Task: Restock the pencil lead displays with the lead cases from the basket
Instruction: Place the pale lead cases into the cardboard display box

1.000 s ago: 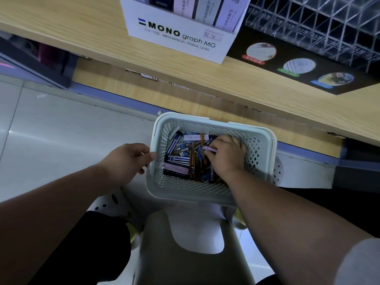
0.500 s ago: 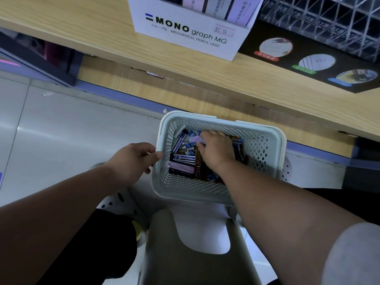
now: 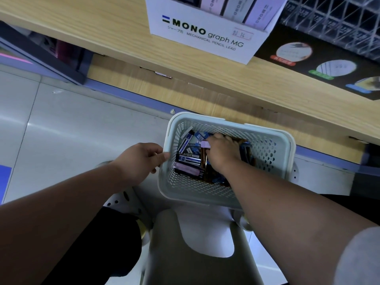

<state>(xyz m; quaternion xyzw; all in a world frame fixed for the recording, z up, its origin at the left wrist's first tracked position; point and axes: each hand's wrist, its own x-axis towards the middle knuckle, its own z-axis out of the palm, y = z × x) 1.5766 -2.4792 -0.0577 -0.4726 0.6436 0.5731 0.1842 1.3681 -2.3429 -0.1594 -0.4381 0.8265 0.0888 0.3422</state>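
- Your left grip point(image 3: 139, 161) curled round the left rim of the pale, perforated basket point(image 3: 226, 199), which sat below the wooden shelf point(image 3: 102, 27).
- Your right grip point(image 3: 222, 153) was inside it, pinching a lilac lead case point(image 3: 205, 144) over a jumble of blue, black and lilac lead cases point(image 3: 189, 161).
- The white display box point(image 3: 205, 38) on the shelf read "MONO graph MG, MECHANICAL PENCIL LEAD".

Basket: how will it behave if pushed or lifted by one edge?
Probably light and stiff: the basket is thin perforated plastic holding only small lead cases. Likely to slide or tilt if tugged, which may be why the left hand holds its left wall while the right hand digs inside.
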